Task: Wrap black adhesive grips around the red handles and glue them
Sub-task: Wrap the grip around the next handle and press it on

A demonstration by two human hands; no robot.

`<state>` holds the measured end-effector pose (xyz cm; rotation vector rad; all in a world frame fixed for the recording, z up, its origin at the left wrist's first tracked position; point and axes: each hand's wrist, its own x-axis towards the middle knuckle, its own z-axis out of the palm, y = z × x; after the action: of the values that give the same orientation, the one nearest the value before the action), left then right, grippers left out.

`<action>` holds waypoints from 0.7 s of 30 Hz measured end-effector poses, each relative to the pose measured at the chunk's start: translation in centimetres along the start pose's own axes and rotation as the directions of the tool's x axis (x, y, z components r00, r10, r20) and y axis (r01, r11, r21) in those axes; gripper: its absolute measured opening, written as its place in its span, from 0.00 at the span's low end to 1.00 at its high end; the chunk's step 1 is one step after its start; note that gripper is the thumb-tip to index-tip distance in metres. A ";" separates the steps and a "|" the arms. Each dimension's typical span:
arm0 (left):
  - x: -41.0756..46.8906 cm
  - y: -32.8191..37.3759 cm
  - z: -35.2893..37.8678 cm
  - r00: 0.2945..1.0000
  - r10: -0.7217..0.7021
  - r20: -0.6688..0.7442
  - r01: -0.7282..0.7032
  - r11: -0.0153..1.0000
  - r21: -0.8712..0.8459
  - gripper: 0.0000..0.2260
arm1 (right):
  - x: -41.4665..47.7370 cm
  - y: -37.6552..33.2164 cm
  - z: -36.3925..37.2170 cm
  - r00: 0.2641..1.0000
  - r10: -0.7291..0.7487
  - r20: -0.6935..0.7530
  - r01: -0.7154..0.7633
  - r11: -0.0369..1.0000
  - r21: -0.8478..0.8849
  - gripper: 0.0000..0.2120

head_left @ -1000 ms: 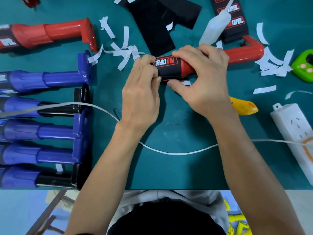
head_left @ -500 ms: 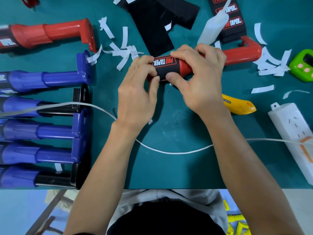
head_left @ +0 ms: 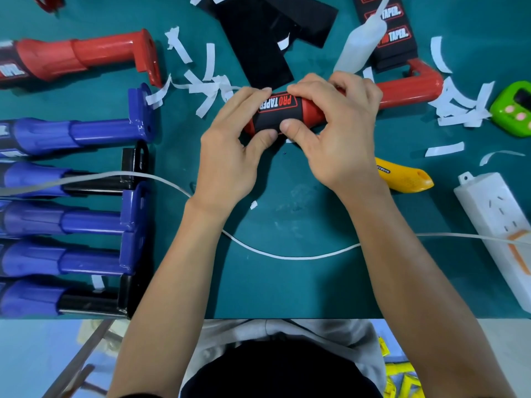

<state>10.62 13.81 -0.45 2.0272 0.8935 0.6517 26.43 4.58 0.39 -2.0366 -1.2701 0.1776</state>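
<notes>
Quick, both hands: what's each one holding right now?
Left hand: pinches the black printed adhesive grip wrapped on the red plastic handle.
Right hand: curled round that handle, thumb on the grip.

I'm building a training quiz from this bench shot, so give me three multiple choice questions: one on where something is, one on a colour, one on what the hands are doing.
1. Where is the yellow plastic utility knife? A. in a hand B. on the teal mat beside the right hand C. on the floor
2. What colour is the moulded plastic handle under the black adhesive grip? A. blue B. black C. red
3. What are the hands doing? A. left hand and right hand both grip the handle B. both lie flat C. one hangs idle
Answers: B, it lies on the mat, partly behind that hand; C, red shows beside the grip; A, fingers and thumbs curl round it.
</notes>
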 end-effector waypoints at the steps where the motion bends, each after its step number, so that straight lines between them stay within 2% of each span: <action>1: 0.0 0.0 0.0 1.000 -0.006 0.002 0.006 1.000 -0.008 0.22 | 0.0 0.0 0.0 1.000 0.000 0.000 0.000 1.000 0.002 0.18; 14: 0.2 0.4 -0.1 0.998 -0.058 0.038 0.061 0.996 -0.058 0.20 | 0.0 -0.2 0.1 0.999 -0.018 -0.028 0.019 1.000 0.010 0.17; 18: 0.2 0.4 -0.3 0.998 -0.034 0.046 0.033 0.999 0.032 0.22 | -0.1 -0.1 0.2 1.000 -0.014 -0.021 0.014 1.000 0.004 0.17; 21: 0.2 0.3 -0.2 0.997 0.021 0.072 -0.031 0.990 0.137 0.30 | -0.1 -0.1 0.2 1.000 -0.018 -0.017 0.018 1.000 -0.004 0.17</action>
<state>10.75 13.96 -0.04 2.1746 0.8931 0.5422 26.18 4.60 0.31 -2.0256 -1.2787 0.1495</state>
